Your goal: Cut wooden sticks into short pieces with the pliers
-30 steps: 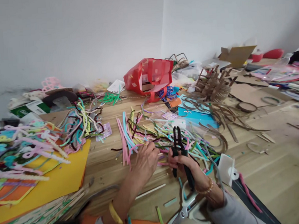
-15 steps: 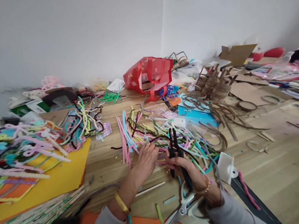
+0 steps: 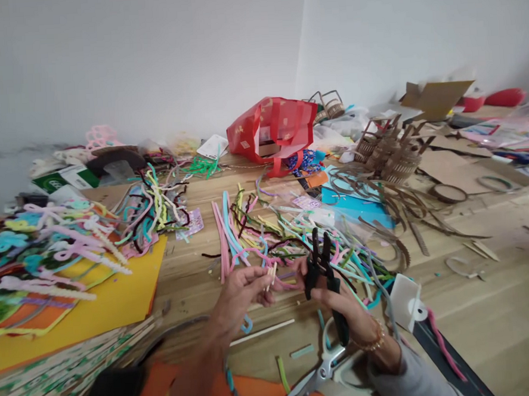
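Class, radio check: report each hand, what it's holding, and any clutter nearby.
Left hand pinching short pale sticks. Right hand gripping black-handled pliers, jaws apart. Fuzzy stems heaped just beyond; open scissors on the near side.

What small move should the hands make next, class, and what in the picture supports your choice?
Probably the right hand should tilt the black-handled pliers toward the pale sticks. The left hand pinches these short sticks upright in its fingertips, while the pliers' jaws stand apart, pointing away from the person, beside the sticks but not around them.
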`<state>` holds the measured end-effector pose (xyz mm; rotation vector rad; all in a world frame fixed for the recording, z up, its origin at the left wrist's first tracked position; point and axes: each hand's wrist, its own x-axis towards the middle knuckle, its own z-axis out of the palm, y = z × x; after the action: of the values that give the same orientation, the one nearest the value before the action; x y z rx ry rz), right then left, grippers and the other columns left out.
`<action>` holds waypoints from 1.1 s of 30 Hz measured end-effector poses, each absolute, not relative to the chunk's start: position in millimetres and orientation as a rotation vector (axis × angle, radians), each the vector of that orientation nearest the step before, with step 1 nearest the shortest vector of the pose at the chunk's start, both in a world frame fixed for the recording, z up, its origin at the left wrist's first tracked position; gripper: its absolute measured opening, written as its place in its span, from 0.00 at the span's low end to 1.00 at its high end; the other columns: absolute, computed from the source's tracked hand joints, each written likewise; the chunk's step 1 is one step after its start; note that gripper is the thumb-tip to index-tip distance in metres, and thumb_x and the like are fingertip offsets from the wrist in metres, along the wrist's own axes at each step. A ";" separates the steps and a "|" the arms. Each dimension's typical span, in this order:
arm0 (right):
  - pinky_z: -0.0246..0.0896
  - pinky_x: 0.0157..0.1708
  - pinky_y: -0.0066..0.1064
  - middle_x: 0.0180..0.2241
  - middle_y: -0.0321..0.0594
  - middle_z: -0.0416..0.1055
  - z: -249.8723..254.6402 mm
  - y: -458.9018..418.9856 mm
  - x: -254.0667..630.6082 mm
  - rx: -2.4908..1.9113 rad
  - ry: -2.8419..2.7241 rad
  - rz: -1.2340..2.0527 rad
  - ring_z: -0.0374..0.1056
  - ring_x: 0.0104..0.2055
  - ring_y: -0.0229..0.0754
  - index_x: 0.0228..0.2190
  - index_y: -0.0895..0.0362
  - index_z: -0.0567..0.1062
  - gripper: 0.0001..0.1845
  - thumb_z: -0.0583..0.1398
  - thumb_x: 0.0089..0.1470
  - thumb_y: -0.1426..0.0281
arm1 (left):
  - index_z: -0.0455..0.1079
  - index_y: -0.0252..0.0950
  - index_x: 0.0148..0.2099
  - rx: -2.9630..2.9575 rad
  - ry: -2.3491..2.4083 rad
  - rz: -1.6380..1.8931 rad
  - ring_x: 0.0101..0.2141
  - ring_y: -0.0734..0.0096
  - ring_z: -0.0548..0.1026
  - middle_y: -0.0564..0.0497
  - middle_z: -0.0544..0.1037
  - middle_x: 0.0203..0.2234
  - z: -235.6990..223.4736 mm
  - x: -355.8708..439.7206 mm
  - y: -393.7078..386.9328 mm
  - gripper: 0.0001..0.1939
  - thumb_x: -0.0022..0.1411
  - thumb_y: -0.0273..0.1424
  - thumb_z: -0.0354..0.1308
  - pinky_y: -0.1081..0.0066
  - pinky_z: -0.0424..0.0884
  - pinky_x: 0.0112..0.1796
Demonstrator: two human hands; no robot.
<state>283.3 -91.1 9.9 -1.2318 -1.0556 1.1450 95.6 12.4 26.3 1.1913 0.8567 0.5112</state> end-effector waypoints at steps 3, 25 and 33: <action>0.52 0.55 0.40 0.46 0.41 0.69 16.5 -97.8 280.6 -1.294 -1.196 1.120 0.60 0.52 0.51 0.46 0.53 0.72 0.19 0.59 0.52 0.65 | 0.72 0.32 0.30 0.965 0.853 0.446 0.20 0.77 0.72 0.47 0.80 0.26 20.8 82.3 -10.9 0.17 0.47 0.41 0.68 0.76 0.67 0.24; 0.61 0.47 0.32 0.46 0.39 0.69 34.9 -93.6 251.8 -1.170 -1.403 1.328 0.64 0.49 0.47 0.46 0.52 0.72 0.21 0.59 0.47 0.72 | 0.66 0.33 0.31 0.791 0.826 0.495 0.21 0.74 0.78 0.57 0.74 0.20 2.6 68.8 -35.1 0.20 0.46 0.41 0.70 0.80 0.67 0.21; 0.61 0.45 0.31 0.44 0.37 0.69 39.4 -92.6 250.4 -1.154 -1.422 1.331 0.65 0.44 0.44 0.46 0.51 0.71 0.22 0.59 0.46 0.73 | 0.66 0.34 0.32 0.826 0.813 0.470 0.24 0.69 0.79 0.52 0.79 0.24 -5.1 65.5 -34.3 0.18 0.46 0.39 0.69 0.78 0.68 0.22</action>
<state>250.4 -92.6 39.4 -1.1542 -1.4215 1.3310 65.5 -34.3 -5.1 0.8257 0.8128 0.4704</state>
